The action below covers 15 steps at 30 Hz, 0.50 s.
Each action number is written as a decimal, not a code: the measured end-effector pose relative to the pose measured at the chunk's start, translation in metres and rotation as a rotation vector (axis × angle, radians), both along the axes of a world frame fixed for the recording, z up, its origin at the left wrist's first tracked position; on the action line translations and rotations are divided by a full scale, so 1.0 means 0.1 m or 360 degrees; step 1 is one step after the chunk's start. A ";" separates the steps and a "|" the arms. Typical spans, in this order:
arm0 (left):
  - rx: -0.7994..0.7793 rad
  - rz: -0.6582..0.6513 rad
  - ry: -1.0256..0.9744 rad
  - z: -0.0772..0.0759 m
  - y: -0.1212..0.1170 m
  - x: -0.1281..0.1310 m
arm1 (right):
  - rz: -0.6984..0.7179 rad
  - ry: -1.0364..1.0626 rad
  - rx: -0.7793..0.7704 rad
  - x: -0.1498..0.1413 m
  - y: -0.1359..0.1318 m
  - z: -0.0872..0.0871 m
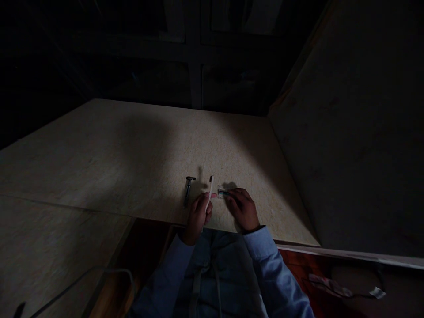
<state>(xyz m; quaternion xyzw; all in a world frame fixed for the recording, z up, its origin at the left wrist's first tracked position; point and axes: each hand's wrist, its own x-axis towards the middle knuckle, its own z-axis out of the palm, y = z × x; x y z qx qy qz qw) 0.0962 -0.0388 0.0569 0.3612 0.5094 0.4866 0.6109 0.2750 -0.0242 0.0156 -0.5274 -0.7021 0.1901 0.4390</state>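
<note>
A pale toothbrush [210,192] with dark bristles at its top stands nearly upright in my left hand [198,214], whose fingers are wrapped round its handle. The left index finger reaches toward a small teal item with a clear end [223,193]; whether it touches the clear end I cannot tell. My right hand [244,208] pinches that item from the right, close over the table. Just left of my left hand lies a T-shaped razor [188,189], its head pointing away from me. Dim light hides the finer details.
The pale, mottled table [212,145] runs back to dark framed panels [195,70]. A grey wall or panel [357,132] rises along its right side. At lower left is another pale surface [49,251] with a thin dark cable [82,278] in front of it.
</note>
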 end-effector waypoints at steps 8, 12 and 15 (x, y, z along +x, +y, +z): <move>0.0044 0.0112 -0.0007 -0.03 0.06 0.02 | -0.0018 0.0002 -0.0061 0.00 -0.01 0.01; 0.0124 0.0176 0.0189 -0.02 0.07 0.00 | -0.0001 -0.0003 -0.0071 0.00 -0.01 0.04; 0.0137 0.0159 0.0249 0.01 0.07 -0.01 | -0.0005 0.0015 -0.0049 -0.01 -0.02 0.05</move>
